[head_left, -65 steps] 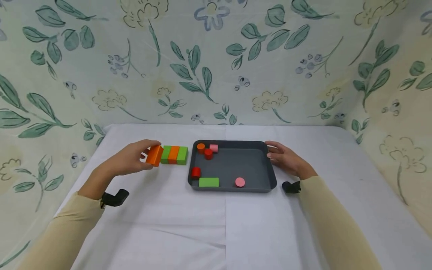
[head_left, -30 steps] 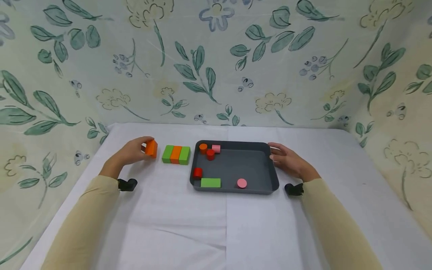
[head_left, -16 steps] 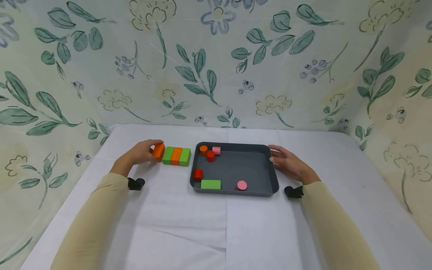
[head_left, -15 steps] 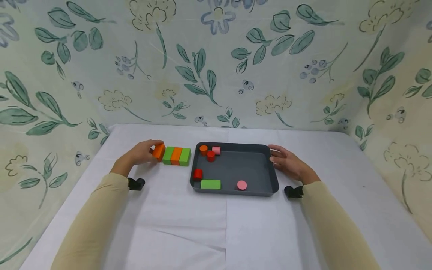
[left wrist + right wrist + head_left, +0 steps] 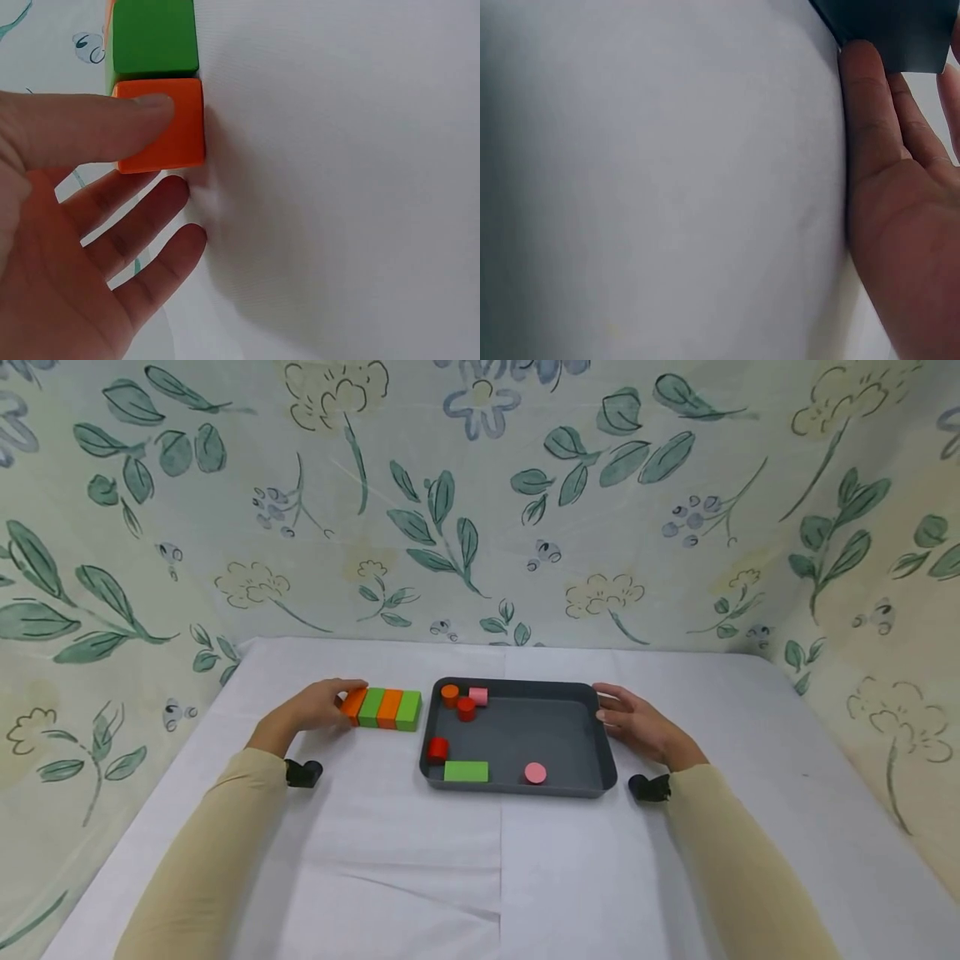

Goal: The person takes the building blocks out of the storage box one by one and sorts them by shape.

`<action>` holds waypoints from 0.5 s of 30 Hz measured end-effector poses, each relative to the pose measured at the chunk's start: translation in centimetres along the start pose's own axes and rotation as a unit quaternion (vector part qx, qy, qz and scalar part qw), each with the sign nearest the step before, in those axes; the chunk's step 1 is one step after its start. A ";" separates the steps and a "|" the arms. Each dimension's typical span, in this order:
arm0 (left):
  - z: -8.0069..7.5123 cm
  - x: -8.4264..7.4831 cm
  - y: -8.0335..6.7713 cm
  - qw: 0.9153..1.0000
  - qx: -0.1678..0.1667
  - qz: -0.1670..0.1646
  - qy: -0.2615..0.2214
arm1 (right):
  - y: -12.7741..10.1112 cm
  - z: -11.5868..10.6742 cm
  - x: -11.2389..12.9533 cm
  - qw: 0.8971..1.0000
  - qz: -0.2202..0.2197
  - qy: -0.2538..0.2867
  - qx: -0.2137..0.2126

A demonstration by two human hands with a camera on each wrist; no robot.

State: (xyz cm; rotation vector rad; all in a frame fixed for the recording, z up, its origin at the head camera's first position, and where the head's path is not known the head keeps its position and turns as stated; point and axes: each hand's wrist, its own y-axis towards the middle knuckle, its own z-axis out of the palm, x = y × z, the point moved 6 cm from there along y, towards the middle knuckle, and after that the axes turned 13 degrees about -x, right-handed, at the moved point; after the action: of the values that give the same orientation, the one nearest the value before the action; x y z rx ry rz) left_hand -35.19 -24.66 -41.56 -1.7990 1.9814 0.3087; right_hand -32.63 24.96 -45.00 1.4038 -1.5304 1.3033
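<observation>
White tablecloth [image 5: 465, 868]; floral backdrop [image 5: 480, 502] behind.

The right hand [image 5: 904, 225] lies along the picture's right edge, palm showing, its fingers [image 5: 862, 105] straight and reaching up to touch the dark tray [image 5: 889, 30] at the top corner. White cloth covers the counter [image 5: 660, 180] everywhere else.

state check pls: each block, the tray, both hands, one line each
left hand: open, thumb pressing the end orange block
end orange block: flat on the cloth, against the row's left end
row of blocks: green, orange, green, side by side
tray: on the cloth, holds cylinders and a green block
green block in tray: lying flat
right hand: open, fingers against tray's right rim
</observation>
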 end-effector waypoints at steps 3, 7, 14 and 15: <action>0.0 0.0 0.0 1.000 0.004 -0.001 -0.001 | 0.0 0.0 -0.1 1.000 0.000 0.004 -0.001; 0.0 0.1 0.1 1.000 0.007 -0.001 -0.002 | 0.0 0.1 -0.1 1.000 -0.004 0.012 0.002; 0.1 -0.1 0.1 1.000 0.010 0.001 0.003 | 0.1 0.1 -0.2 1.000 0.000 0.008 0.003; 0.1 -0.2 0.1 1.000 0.010 0.002 0.003 | 0.1 0.0 -0.2 1.000 0.000 0.009 0.003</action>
State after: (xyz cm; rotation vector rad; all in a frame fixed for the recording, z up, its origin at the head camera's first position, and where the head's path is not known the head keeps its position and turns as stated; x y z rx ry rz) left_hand -35.28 -24.43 -41.62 -1.7855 1.9861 0.2823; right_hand -32.72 24.96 -45.20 1.3915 -1.5165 1.3179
